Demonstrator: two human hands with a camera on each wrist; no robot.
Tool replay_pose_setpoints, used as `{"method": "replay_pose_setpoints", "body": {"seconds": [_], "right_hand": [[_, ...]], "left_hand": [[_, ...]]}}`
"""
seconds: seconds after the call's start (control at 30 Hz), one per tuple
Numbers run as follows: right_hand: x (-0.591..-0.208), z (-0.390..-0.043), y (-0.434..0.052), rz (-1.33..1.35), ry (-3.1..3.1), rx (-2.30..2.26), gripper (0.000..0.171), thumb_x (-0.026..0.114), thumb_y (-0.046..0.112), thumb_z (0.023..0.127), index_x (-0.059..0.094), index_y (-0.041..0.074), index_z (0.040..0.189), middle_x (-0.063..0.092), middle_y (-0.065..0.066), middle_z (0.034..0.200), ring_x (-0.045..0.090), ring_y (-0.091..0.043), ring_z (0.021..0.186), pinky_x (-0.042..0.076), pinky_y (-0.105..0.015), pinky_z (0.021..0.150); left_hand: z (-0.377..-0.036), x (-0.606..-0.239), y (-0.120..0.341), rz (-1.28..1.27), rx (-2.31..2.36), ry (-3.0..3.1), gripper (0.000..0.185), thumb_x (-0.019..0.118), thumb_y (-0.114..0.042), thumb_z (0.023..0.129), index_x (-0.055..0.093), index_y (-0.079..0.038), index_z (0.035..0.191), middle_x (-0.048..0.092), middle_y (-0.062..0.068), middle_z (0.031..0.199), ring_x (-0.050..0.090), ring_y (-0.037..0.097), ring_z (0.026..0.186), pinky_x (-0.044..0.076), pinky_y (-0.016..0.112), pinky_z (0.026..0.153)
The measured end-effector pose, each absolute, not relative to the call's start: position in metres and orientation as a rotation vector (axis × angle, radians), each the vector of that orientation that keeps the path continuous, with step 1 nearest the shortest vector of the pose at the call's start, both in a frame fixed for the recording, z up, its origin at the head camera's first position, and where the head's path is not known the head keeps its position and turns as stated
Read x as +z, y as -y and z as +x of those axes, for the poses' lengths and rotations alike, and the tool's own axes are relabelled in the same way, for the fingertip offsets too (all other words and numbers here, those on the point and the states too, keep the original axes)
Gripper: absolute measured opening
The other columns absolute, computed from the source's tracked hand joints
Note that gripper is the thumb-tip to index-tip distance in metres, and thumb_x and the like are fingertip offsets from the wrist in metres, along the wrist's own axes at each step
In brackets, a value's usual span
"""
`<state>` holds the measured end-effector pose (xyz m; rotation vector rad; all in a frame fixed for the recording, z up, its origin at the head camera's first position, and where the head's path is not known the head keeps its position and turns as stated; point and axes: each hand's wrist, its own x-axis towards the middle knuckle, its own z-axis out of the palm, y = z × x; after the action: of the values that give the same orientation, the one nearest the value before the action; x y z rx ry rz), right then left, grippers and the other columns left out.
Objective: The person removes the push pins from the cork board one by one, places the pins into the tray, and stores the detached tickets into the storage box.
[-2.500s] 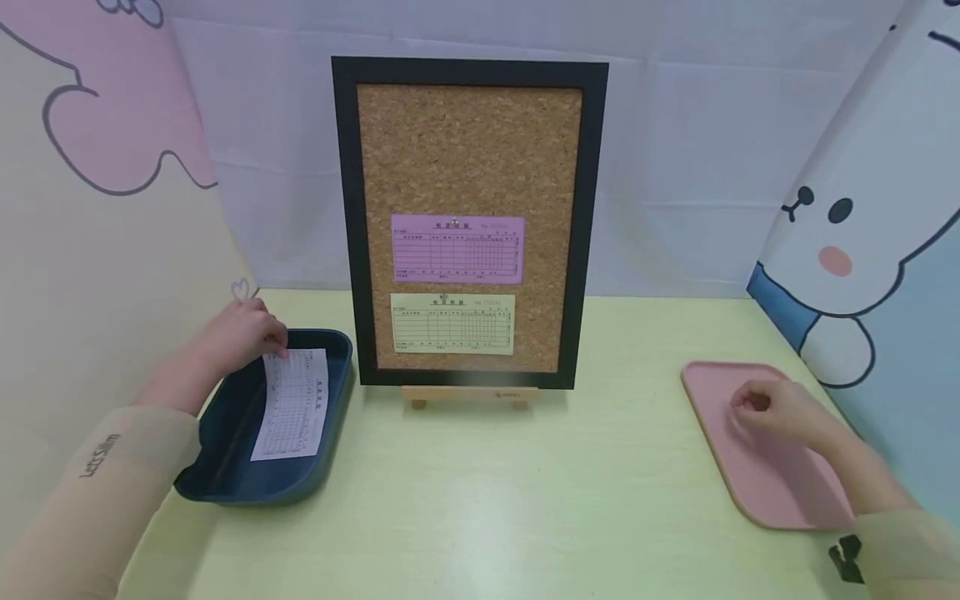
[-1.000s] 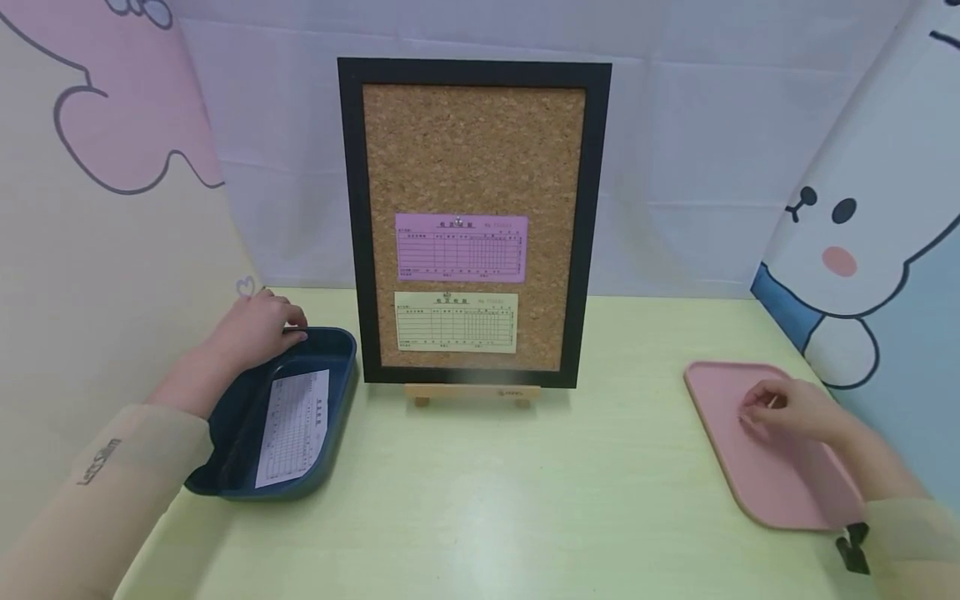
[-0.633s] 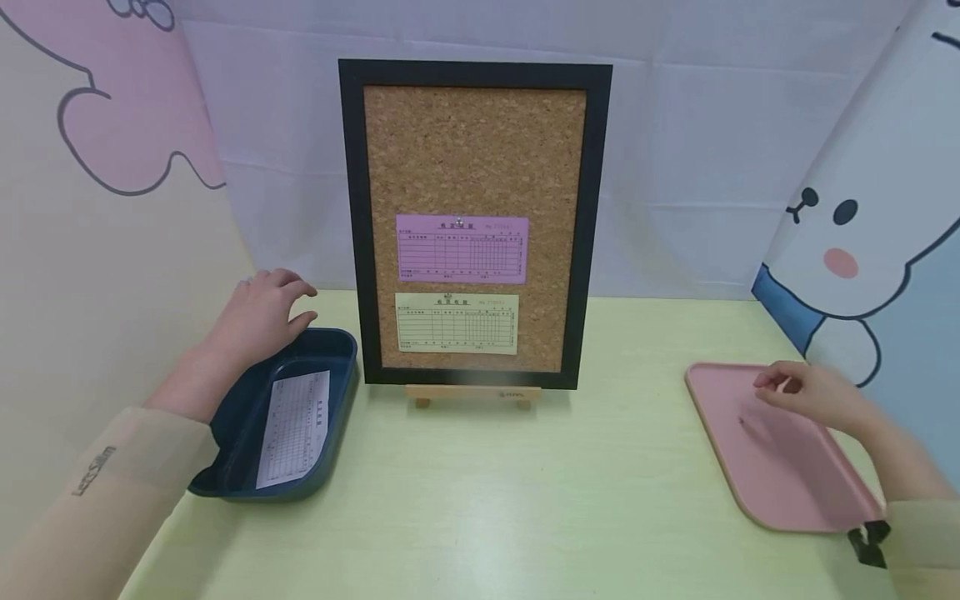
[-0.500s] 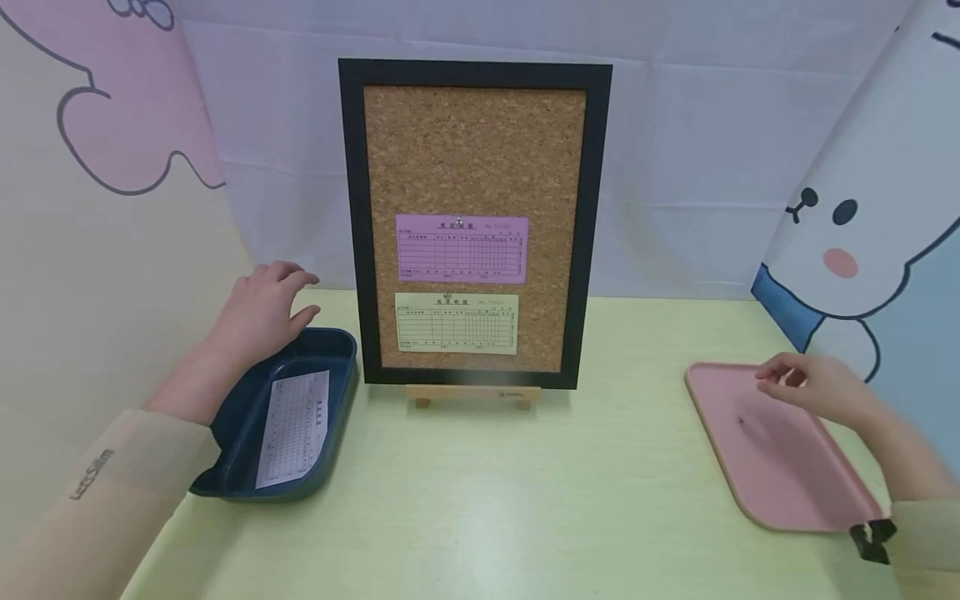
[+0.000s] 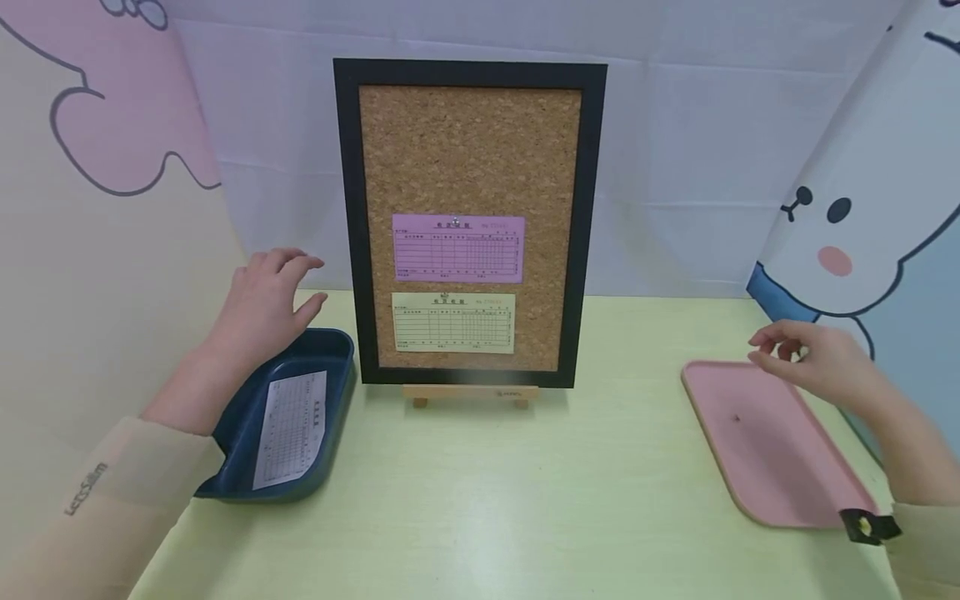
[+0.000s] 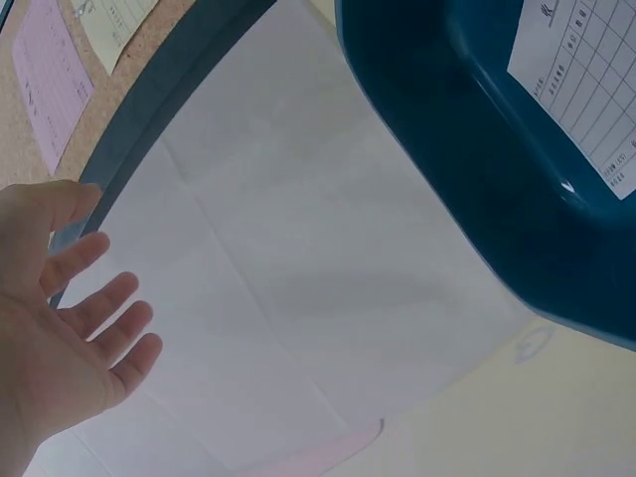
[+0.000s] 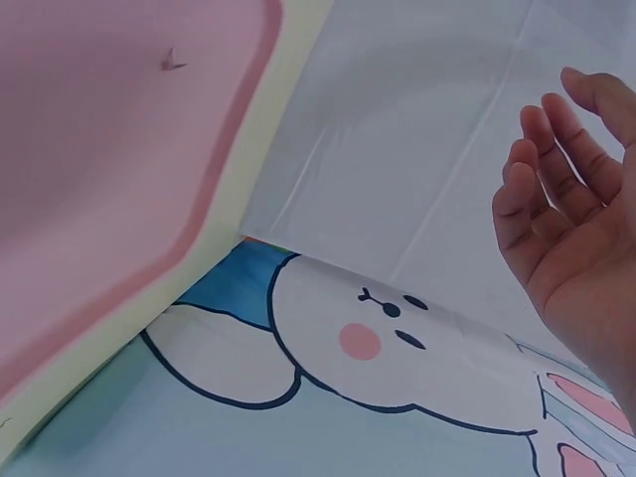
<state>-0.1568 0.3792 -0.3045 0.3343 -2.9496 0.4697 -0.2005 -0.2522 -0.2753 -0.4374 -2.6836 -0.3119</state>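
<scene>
My left hand (image 5: 264,302) hovers over the back of the dark blue tray (image 5: 339,417), fingers spread and holding nothing. A white receipt slip (image 5: 291,429) with a printed grid lies inside that tray. At the right, my right hand (image 5: 821,362) is raised above the far right corner of the pink tray (image 5: 787,467). Its fingers are loosely bent, and the right wrist view shows nothing in them. On the pink tray sits a tiny thumbtack (image 7: 173,62), its point sticking up.
A black-framed corkboard (image 5: 472,150) stands in the middle on a small wooden easel (image 5: 471,392). Pinned to it are a purple slip (image 5: 459,250) and, below, a pale yellow slip (image 5: 454,325). Cloth with cartoon figures hangs around the table (image 5: 480,492).
My left hand has let go of the white slip, which now lies in the blue tray, and has risen. My right hand has lifted off the pink tray, leaving the thumbtack on it.
</scene>
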Motion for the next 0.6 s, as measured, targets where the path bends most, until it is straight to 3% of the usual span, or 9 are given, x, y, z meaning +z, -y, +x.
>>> {"method": "replay_pose_setpoints", "body": {"seconds": [0.47,0.6], "right_hand": [[-0.276,-0.141,-0.327,0.39,2.756,0.584,0.022,0.076,0.014,0.078,0.065,0.008,0.097,0.061,-0.001,0.081,0.049,0.006,0.068,0.04,-0.003,0.061],[-0.272,-0.136,-0.31,0.422,2.627,0.65,0.021,0.077,0.008,0.076,0.066,0.009,0.095,0.061,0.006,0.082,0.049,0.008,0.07,0.04,-0.002,0.064]], "left_hand": [[-0.193,-0.273,0.236,-0.333,-0.58,2.526,0.045,0.068,-0.017,0.085,0.053,-0.004,0.125,0.037,0.021,0.14,0.03,0.041,0.128,0.025,0.061,0.098],[-0.191,-0.271,0.23,-0.29,-0.679,2.513,0.049,0.068,-0.02,0.085,0.051,-0.006,0.129,0.034,0.018,0.143,0.027,0.038,0.132,0.022,0.064,0.1]]}}
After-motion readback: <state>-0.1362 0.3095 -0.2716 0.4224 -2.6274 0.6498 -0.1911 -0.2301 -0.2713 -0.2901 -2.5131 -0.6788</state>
